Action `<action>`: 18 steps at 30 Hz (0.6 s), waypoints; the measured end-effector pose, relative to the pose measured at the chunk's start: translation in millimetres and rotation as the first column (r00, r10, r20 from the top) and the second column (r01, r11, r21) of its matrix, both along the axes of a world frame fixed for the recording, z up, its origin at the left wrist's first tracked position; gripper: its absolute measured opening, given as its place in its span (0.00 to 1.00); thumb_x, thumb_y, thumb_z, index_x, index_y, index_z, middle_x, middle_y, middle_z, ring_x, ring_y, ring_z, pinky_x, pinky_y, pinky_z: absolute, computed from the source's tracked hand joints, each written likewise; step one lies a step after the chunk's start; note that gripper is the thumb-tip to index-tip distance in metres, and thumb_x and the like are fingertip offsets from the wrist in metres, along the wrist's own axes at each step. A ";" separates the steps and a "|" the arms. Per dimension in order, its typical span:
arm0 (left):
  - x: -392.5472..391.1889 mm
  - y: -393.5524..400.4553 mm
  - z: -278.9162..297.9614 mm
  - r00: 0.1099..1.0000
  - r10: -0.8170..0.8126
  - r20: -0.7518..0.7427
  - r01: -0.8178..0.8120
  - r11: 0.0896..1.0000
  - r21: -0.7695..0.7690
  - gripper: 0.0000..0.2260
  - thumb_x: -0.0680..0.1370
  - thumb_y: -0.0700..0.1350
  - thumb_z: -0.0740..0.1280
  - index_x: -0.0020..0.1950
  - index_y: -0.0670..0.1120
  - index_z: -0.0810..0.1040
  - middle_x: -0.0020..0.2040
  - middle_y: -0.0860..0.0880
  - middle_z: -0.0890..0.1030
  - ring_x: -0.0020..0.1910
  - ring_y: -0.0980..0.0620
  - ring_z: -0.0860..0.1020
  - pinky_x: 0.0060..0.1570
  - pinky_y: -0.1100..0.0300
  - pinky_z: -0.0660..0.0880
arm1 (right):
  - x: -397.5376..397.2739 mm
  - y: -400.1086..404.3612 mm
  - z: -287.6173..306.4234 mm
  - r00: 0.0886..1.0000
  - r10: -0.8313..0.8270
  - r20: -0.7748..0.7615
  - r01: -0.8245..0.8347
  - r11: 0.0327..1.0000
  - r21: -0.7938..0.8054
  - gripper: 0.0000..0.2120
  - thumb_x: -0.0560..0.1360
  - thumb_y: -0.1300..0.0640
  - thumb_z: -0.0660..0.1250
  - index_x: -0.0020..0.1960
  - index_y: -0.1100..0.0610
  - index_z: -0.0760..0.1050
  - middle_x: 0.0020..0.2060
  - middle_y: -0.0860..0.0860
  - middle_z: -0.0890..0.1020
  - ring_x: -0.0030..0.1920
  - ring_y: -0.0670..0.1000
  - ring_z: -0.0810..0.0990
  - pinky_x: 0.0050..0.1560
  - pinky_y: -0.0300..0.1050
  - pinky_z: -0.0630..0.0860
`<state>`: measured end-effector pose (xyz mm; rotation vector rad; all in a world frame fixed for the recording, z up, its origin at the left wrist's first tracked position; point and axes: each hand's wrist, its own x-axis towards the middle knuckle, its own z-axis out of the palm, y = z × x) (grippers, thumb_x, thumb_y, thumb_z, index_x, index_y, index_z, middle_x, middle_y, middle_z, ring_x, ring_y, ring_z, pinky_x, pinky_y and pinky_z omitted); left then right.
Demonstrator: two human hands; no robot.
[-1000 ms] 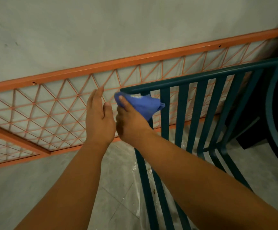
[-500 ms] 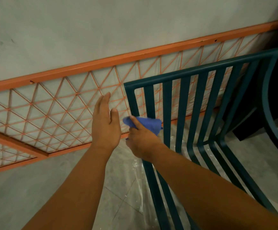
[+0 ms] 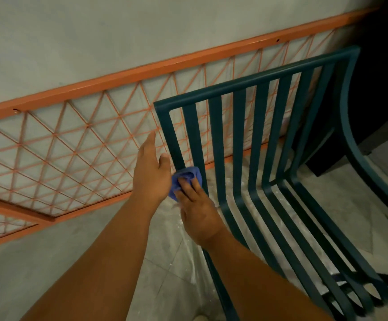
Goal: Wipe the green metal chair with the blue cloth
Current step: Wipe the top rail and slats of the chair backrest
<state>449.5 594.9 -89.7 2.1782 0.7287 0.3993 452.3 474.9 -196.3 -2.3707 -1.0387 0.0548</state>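
Observation:
The green metal chair (image 3: 239, 144) has a slatted back and seat and fills the right half of the view. My right hand (image 3: 196, 210) holds the bunched blue cloth (image 3: 189, 176) against the chair's leftmost upright bar, low on the backrest near the bend into the seat. Fingers lie over the cloth and curl round it. My left hand (image 3: 150, 172) hovers just left of that bar with straight fingers, holding nothing, its thumb close to the frame.
An orange metal frame with wire mesh (image 3: 72, 140) leans along the grey wall behind the chair. Clear plastic sheeting (image 3: 188, 258) lies on the tiled floor under the chair. A dark block (image 3: 373, 112) stands at the right, behind the chair's curved armrest.
My right hand has slid the blue cloth down the left upright bar from the top corner to near the seat. My left hand stayed beside it, fingers straight.

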 end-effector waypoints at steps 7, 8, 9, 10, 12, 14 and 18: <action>17.0 -12.6 -15.8 0.972 0.068 -0.225 -0.088 0.993 -0.082 0.16 0.81 0.44 0.58 0.68 0.46 0.70 0.55 0.45 0.81 0.44 0.49 0.76 0.38 0.60 0.69 | -49.1 -45.9 -16.6 0.986 -0.130 -0.102 0.132 0.991 0.008 0.21 0.66 0.55 0.78 0.57 0.52 0.80 0.60 0.50 0.80 0.60 0.52 0.79 0.59 0.42 0.73; 18.1 -14.5 -17.6 0.968 0.090 -0.233 -0.111 0.991 -0.079 0.16 0.80 0.44 0.59 0.68 0.45 0.71 0.54 0.45 0.81 0.43 0.50 0.75 0.36 0.62 0.68 | -45.1 -42.1 -11.9 0.967 -0.151 -0.207 0.164 0.985 0.051 0.22 0.72 0.56 0.72 0.65 0.53 0.75 0.66 0.51 0.75 0.66 0.52 0.73 0.65 0.43 0.68; 18.9 -16.8 -19.0 0.966 0.108 -0.235 -0.131 0.988 -0.084 0.16 0.80 0.44 0.60 0.67 0.45 0.71 0.53 0.45 0.82 0.43 0.50 0.75 0.36 0.62 0.68 | -39.1 -34.6 -5.0 0.951 -0.152 -0.269 0.174 0.983 0.063 0.23 0.77 0.56 0.65 0.71 0.54 0.68 0.71 0.50 0.69 0.71 0.51 0.67 0.69 0.43 0.62; 19.0 -19.4 -20.0 0.965 0.126 -0.231 -0.150 0.985 -0.089 0.16 0.79 0.45 0.61 0.67 0.44 0.71 0.52 0.46 0.82 0.43 0.50 0.76 0.39 0.62 0.69 | -31.6 -24.4 1.3 0.945 -0.156 -0.289 0.181 0.982 0.062 0.24 0.79 0.56 0.61 0.74 0.53 0.62 0.73 0.50 0.65 0.73 0.50 0.62 0.71 0.43 0.58; 17.8 -25.1 -22.4 0.964 0.154 -0.216 -0.176 0.981 -0.082 0.17 0.79 0.45 0.63 0.67 0.44 0.70 0.53 0.45 0.82 0.48 0.48 0.78 0.44 0.60 0.69 | -11.6 -2.0 9.4 0.940 -0.208 -0.271 0.235 0.969 0.073 0.25 0.80 0.56 0.59 0.75 0.54 0.59 0.75 0.51 0.62 0.74 0.50 0.59 0.72 0.43 0.56; 15.6 -29.1 -24.2 0.961 0.174 -0.214 -0.192 0.979 -0.067 0.17 0.79 0.46 0.63 0.67 0.44 0.70 0.54 0.45 0.82 0.51 0.47 0.79 0.47 0.60 0.70 | 4.7 18.4 17.8 0.950 -0.268 -0.158 0.281 0.958 0.063 0.27 0.80 0.55 0.58 0.77 0.57 0.54 0.75 0.54 0.60 0.75 0.51 0.58 0.73 0.42 0.54; 8.4 -28.7 -30.7 0.939 0.178 -0.293 -0.186 0.983 0.003 0.14 0.79 0.48 0.62 0.63 0.44 0.73 0.54 0.45 0.80 0.45 0.51 0.74 0.44 0.58 0.71 | 12.1 24.0 15.0 0.887 -0.322 -0.331 0.309 0.946 -0.094 0.23 0.78 0.57 0.60 0.71 0.57 0.62 0.66 0.57 0.70 0.64 0.58 0.72 0.62 0.50 0.71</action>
